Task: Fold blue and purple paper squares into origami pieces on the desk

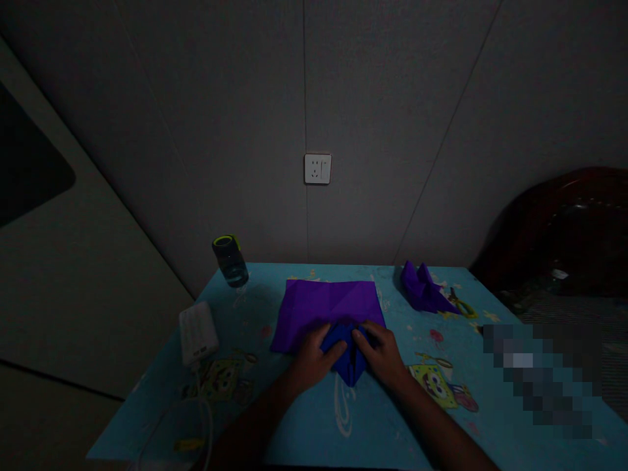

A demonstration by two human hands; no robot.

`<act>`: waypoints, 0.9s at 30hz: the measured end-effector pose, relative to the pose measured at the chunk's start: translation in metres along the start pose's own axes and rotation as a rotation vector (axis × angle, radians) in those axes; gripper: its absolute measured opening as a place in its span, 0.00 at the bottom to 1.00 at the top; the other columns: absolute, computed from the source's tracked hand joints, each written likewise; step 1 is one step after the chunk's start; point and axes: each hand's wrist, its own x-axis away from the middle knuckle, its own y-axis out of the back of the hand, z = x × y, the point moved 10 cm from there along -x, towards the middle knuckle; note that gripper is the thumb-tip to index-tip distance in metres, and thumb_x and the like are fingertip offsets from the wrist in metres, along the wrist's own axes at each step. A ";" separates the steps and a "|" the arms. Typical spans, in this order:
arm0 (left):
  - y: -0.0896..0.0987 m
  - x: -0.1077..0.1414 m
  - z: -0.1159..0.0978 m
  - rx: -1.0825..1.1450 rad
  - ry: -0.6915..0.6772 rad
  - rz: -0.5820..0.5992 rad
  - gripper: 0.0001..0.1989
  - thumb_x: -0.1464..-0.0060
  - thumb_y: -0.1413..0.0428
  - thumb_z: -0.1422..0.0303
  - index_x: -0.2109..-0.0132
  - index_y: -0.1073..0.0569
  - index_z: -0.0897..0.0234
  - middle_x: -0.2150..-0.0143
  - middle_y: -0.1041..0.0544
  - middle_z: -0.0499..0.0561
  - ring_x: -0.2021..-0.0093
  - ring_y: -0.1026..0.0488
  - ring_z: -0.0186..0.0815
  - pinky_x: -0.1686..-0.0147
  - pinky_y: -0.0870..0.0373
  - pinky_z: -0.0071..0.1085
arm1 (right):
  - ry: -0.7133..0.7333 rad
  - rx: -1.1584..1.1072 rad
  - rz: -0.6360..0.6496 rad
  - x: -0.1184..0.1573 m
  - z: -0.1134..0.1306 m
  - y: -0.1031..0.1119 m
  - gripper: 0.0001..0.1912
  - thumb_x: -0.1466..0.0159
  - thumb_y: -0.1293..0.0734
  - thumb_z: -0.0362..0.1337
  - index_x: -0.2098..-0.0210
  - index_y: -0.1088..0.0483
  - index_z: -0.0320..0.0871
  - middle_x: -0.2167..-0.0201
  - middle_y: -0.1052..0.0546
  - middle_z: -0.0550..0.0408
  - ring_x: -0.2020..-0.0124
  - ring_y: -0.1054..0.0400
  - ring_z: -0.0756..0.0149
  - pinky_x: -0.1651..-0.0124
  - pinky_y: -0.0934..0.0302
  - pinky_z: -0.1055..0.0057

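A small blue paper piece [347, 356] lies at the near edge of a purple paper sheet [330, 304], near the middle of the light-blue cartoon-print table [304, 418], and both my hands bear on it. My left hand [314, 356] lies flat on its left half, fingers together and nearly straight, thumb laid across the blue fold, pressing rather than gripping. My right hand [383, 353] mirrors it on the right half, fingers bent down onto the paper, closed around nothing. The two hands meet over the centre, apparently to hold a crease flat while the point of the blue piece juts toward me. Far right on the table sits a crumpled purple folded shape [422, 289], just beside yellow-handled scissors [461, 305]. At the left edge rests a white power bank [197, 332] with its cable trailing near; a green-lidded water bottle [229, 260] stands at the far left corner. A wall socket [317, 169] is set above.
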 end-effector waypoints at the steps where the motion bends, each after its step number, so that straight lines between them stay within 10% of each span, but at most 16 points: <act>1: -0.001 0.000 -0.002 0.016 -0.015 0.007 0.18 0.43 0.44 0.63 0.46 0.27 0.62 0.49 0.23 0.55 0.49 0.27 0.44 0.46 0.33 0.39 | 0.003 0.005 -0.005 0.000 0.000 0.001 0.15 0.34 0.36 0.44 0.73 0.30 0.42 0.77 0.30 0.59 0.75 0.36 0.68 0.70 0.43 0.73; 27: 0.034 0.003 0.015 0.262 0.119 -0.278 0.18 0.40 0.52 0.52 0.55 0.29 0.60 0.53 0.23 0.57 0.57 0.24 0.42 0.57 0.26 0.36 | -0.190 -0.089 -0.336 0.006 -0.027 0.047 0.15 0.37 0.35 0.47 0.68 0.24 0.43 0.72 0.21 0.54 0.68 0.28 0.60 0.63 0.35 0.68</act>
